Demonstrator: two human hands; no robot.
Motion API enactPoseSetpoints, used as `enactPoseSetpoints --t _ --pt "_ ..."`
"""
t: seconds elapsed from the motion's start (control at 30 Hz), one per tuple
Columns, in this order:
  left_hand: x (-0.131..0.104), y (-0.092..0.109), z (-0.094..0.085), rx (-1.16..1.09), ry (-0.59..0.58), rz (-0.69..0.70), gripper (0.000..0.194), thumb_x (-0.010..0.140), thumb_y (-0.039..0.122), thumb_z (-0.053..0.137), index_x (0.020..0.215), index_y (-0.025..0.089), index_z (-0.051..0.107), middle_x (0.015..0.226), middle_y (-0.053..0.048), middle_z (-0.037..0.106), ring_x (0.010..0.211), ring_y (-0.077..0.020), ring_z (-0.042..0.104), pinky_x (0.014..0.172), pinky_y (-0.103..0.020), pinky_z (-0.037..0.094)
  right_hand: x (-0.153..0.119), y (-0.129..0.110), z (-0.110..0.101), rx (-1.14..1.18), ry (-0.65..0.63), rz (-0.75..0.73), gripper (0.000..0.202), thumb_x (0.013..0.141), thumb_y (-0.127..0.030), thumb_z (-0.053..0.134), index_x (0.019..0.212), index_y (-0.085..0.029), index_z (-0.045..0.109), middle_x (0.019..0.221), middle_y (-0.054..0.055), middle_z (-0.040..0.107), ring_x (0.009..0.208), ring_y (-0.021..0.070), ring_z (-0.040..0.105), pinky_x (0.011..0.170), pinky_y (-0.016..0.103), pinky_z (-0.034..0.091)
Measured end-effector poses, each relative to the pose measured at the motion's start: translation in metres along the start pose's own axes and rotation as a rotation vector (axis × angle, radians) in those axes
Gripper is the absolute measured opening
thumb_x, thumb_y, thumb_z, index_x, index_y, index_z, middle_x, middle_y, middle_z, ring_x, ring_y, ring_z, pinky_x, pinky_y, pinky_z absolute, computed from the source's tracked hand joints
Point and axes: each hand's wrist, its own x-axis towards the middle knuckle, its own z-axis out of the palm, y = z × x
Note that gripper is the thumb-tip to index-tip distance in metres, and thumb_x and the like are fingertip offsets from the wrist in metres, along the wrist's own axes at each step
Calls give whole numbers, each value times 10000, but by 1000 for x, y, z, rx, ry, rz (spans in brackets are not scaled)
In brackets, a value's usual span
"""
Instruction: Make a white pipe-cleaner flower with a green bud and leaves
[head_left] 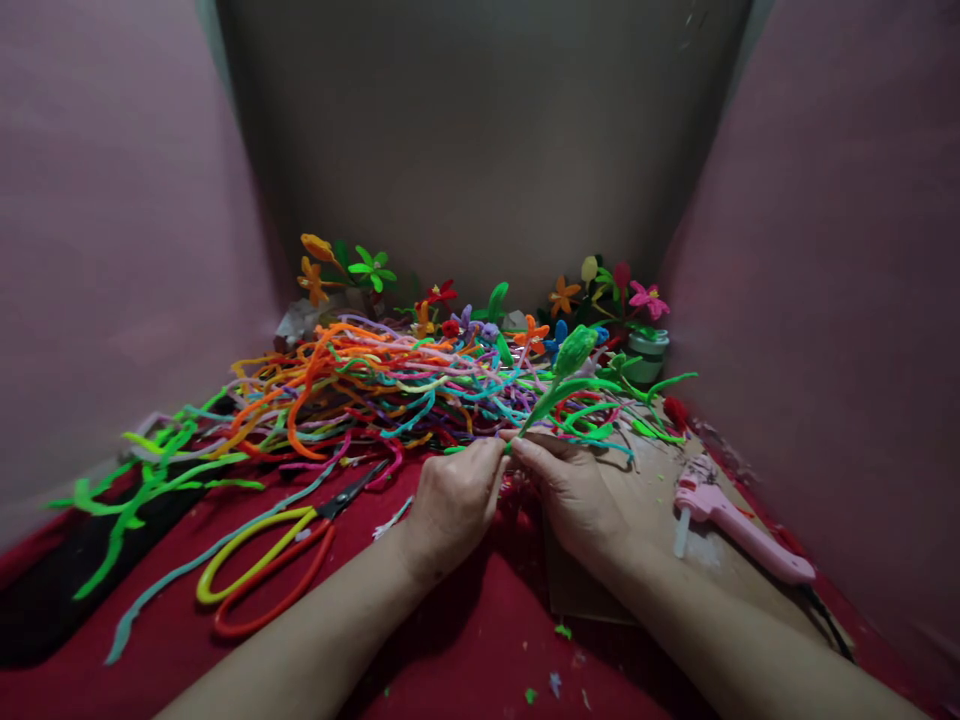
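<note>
In the middle of the view, a green pipe-cleaner flower (576, 352) with a bud-like head and a long leaf stands tilted to the upper right. My left hand (457, 492) is closed around the low end of its green stem, knuckles up. Thumb and fingers of my right hand (566, 490) pinch the same stem just beside it, so the two hands nearly touch. A short green end sticks out left of my left hand. Behind the hands lies a big heap of coloured pipe cleaners (375, 385).
Scissors (319, 520) with yellow and red handles lie at the left, near green pipe cleaners (150, 480). A pink glue gun (739, 520) rests on cardboard (637, 480) at the right. Finished flowers (371, 268) and a small pot (647, 357) stand at the back.
</note>
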Motion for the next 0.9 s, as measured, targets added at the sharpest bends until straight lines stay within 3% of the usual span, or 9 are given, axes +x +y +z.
enactPoseSetpoints --t 0.13,0.33,0.5,0.6,0.7,0.77,0.9 --pt "3 3 -4 -112 -8 -31 174 830 239 465 777 213 629 641 -8 569 566 -115 495 574 -204 368 0 -2 1 8 -24 39 139 718 -281 670 818 -199 721 782 13 675 760 169 575 737 317 445" --pt "13 14 -9 -698 -126 -474 234 795 321 528 624 161 524 466 55 457 344 -49 381 358 -166 284 0 -9 3 17 -144 131 177 731 -328 646 812 -186 713 817 23 678 674 148 586 646 292 464" --pt "13 11 -11 -1066 -247 -535 201 789 316 565 681 153 517 471 72 453 294 -16 299 310 -146 255 2 -5 -2 -33 -151 66 161 751 -328 625 706 -194 704 746 21 665 767 174 592 738 311 450" --pt "14 11 -14 -1193 -363 -573 158 799 304 556 741 161 521 453 94 397 290 -10 222 301 -143 249 3 -2 -4 -41 -178 53 138 758 -301 616 764 -198 708 704 7 645 719 158 578 748 315 442" --pt "14 13 -13 -1091 -408 -546 167 826 329 506 820 165 538 467 95 375 295 -18 214 307 -158 257 2 -1 -4 -50 -138 21 115 759 -269 615 781 -206 708 649 -10 620 673 142 560 739 302 437" --pt "11 13 -10 -825 -315 -461 209 849 344 452 801 162 543 501 68 415 323 -38 309 343 -176 293 0 -4 -2 -74 -105 35 139 778 -273 588 808 -211 709 617 -14 615 645 145 559 714 301 441" --pt "3 6 -2 -108 -72 -71 166 842 237 427 808 161 571 669 -16 550 566 -112 520 546 -230 391 -4 -14 2 -229 -17 -17 134 759 -232 595 789 -202 722 666 -10 640 682 153 567 726 291 441"
